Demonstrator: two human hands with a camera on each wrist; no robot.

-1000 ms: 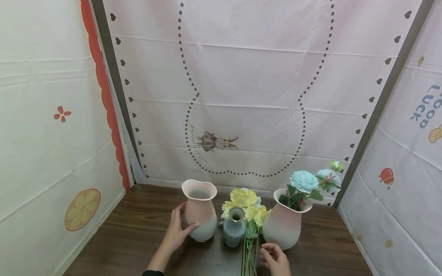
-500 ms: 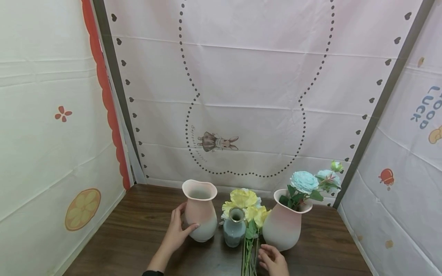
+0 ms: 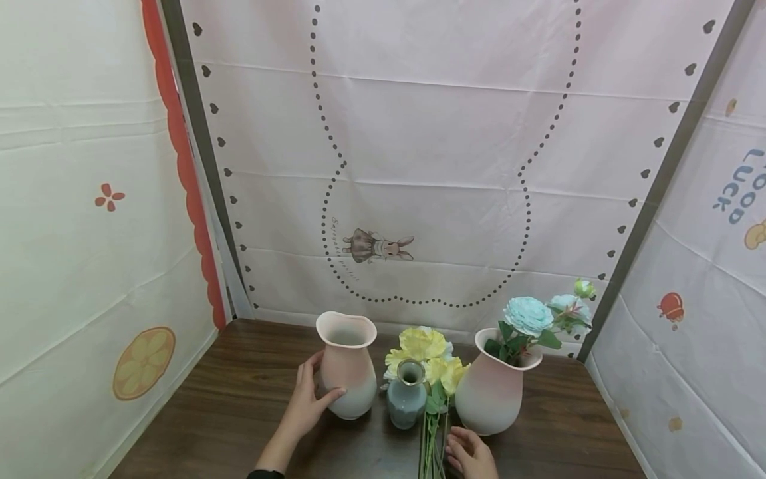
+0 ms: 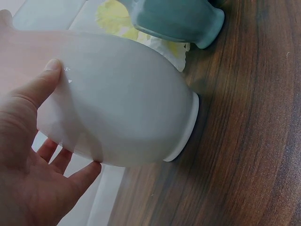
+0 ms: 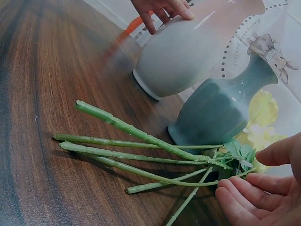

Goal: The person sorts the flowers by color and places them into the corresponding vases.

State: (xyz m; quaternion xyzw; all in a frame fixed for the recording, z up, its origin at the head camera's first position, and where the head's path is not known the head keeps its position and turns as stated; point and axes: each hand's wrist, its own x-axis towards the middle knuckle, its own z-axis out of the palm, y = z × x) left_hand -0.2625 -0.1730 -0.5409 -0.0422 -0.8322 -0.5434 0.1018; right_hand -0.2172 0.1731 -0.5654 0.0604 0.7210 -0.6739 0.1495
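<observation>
My left hand (image 3: 307, 399) grips a pink-and-white vase (image 3: 350, 379) that stands upright, thumb on its front. In the left wrist view the fingers (image 4: 87, 176) lie against the vase's other side. Yellow and white artificial flowers (image 3: 421, 346) lie on the table, partly behind a small blue-grey vase (image 3: 407, 402). Their green stems (image 5: 141, 165) reach toward the front edge. My right hand (image 3: 469, 452) is beside these stems, its fingers loosely bent. Seen from the right wrist, thumb and fingers stand apart around the stems' leafy end; whether the fingertips touch it I cannot tell.
A second pink-and-white vase (image 3: 491, 399) holds light-blue flowers (image 3: 528, 315) at the right, close to my right hand. Printed cloth walls (image 3: 431, 133) enclose the dark wooden table (image 3: 257, 359) at the back and sides.
My right hand has shifted slightly left and down, closer to the flower stems. The left hand and its vase have stayed in place.
</observation>
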